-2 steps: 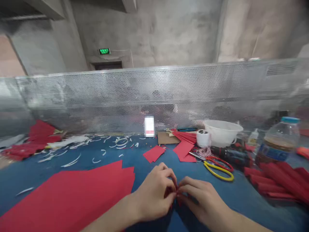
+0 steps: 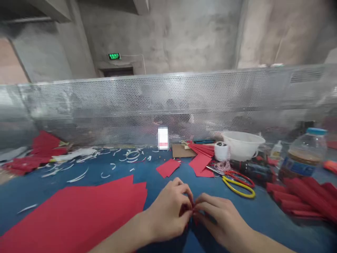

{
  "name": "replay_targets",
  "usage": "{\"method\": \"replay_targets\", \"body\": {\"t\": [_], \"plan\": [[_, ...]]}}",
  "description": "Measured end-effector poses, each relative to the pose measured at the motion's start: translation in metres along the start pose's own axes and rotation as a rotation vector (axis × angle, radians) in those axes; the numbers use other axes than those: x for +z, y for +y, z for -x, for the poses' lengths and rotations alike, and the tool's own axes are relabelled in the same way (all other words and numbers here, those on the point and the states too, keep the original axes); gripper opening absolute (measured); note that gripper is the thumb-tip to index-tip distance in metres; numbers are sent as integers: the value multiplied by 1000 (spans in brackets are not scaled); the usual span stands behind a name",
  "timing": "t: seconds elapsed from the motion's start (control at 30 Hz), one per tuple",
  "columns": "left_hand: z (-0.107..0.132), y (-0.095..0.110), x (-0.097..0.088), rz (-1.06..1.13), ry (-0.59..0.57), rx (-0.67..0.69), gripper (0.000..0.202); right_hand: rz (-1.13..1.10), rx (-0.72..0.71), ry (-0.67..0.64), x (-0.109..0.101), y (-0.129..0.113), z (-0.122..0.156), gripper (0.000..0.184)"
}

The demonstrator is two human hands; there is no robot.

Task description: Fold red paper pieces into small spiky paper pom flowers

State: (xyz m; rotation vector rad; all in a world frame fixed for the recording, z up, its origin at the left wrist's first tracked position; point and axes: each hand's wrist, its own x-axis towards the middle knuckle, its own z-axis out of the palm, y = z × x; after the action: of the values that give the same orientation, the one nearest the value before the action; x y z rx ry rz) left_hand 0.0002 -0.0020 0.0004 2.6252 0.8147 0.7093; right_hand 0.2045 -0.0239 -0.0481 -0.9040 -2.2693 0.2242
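A green exit sign (image 2: 114, 56) up on the gray wall (image 2: 181, 31), the small word EXIT glowing on it, a blue label (image 2: 298, 166) on a plastic bottle (image 2: 306, 147), too blurry to read

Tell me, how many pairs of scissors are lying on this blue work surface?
2: red-handled scissors and yellow-handled scissors, overlapping on the blue work surface beyond the right hand. More could be hidden under the red paper sheets.

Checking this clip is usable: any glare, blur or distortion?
Head view: wide-angle distortion bows the perforated metal panel, with glare across it; a white-and-red patch is blurred out; the left hand and right hand stay fairly sharp.
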Motion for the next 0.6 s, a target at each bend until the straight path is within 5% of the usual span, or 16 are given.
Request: {"method": "replay_targets", "body": {"t": [0.6], "plan": [[-1,8,-1,-147,-11,29,16,40,-22,-22,2,2,2,18]]}}
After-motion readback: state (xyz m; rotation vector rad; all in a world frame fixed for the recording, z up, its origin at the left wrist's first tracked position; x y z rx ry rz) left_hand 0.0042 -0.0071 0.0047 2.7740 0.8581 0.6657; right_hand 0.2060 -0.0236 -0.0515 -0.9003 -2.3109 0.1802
